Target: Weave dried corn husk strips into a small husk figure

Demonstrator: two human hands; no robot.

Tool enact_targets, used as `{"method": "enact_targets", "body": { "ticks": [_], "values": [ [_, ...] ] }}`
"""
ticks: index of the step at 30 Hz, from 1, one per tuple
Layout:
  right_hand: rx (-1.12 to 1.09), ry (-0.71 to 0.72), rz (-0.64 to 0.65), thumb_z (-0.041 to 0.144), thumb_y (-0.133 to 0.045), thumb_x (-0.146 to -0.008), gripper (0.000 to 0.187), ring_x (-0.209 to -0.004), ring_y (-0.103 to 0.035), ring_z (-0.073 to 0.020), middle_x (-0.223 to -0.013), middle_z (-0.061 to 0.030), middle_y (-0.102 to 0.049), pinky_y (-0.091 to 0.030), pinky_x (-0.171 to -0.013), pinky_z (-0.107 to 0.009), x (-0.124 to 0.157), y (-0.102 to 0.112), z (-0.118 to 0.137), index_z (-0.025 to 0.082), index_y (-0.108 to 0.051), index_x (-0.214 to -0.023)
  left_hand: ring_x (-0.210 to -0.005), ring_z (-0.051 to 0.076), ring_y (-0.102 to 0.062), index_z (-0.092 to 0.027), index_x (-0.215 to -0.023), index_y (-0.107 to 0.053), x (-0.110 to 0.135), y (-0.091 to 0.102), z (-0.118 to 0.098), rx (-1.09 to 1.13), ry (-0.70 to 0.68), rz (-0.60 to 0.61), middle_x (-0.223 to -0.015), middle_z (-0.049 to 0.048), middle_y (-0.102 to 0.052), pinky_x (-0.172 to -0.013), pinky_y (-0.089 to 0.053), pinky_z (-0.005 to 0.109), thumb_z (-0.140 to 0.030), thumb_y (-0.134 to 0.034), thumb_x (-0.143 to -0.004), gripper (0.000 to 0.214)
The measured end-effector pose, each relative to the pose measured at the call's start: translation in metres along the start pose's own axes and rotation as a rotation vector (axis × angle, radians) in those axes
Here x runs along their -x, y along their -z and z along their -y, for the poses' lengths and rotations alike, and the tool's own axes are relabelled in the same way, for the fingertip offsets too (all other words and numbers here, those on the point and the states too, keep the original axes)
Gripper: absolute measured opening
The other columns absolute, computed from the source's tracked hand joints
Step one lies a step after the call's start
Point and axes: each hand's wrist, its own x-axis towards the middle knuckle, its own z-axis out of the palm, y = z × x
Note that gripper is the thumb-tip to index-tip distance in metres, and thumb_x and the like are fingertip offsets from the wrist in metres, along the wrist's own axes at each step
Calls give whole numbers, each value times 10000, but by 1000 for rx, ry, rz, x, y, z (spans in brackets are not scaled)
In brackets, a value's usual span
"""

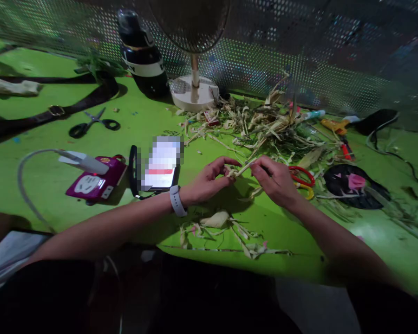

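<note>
Over the green table, my left hand (211, 180) pinches one end of a pale dried husk strip (244, 168), which looks knotted or twisted near those fingers. The fingers of my right hand (276, 182) are closed on its other end. Beside my right wrist lie the red and yellow handles (303, 174) of what look like scissors, partly hidden. Loose husk scraps (218, 220) are scattered near the table edge below my hands. Beyond them rises a heap of dried husks and stalks (264, 127).
Left of my hands are a phone (162, 162), a magenta power box (99, 181) with a plugged charger, black scissors (94, 121) and a belt (80, 103). Behind stand a dark bottle (144, 58) and a fan (194, 90). A glue gun (336, 125) and black pad (334, 188) lie right.
</note>
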Motion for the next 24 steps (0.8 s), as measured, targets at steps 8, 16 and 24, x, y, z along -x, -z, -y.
{"method": "enact_targets", "body": {
  "ticks": [8, 16, 24],
  "values": [
    [-67, -57, 29, 483, -543, -872, 343, -632, -429, -117, -673, 17, -476, -322, -584, -258, -10, 8, 0, 188, -504, -701, -578, 96, -377, -200, -1416, -314, 5, 2, -3, -69, -2, 259, -669, -58, -432, -571, -324, 241, -147, -513, -798, 651],
    [-412, -216, 398, 586, -497, -871, 463, -533, -364, -85, -596, 47, -416, -292, -515, -242, -4, -16, 4, 189, -466, -635, -845, 159, -561, -226, -1451, -308, 5, 0, -5, -100, -77, 197, -921, 26, -604, -790, -436, 314, -228, -604, -795, 720],
    [-468, -351, 221, 621, -503, -852, 462, -486, -393, -90, -565, 51, -423, -305, -462, -238, -2, -18, 1, 199, -470, -667, -910, 153, -581, -162, -936, -594, -3, -7, 7, 94, -54, 35, -932, 39, -631, -894, -447, 322, -374, -674, -824, 252]
  ]
}}
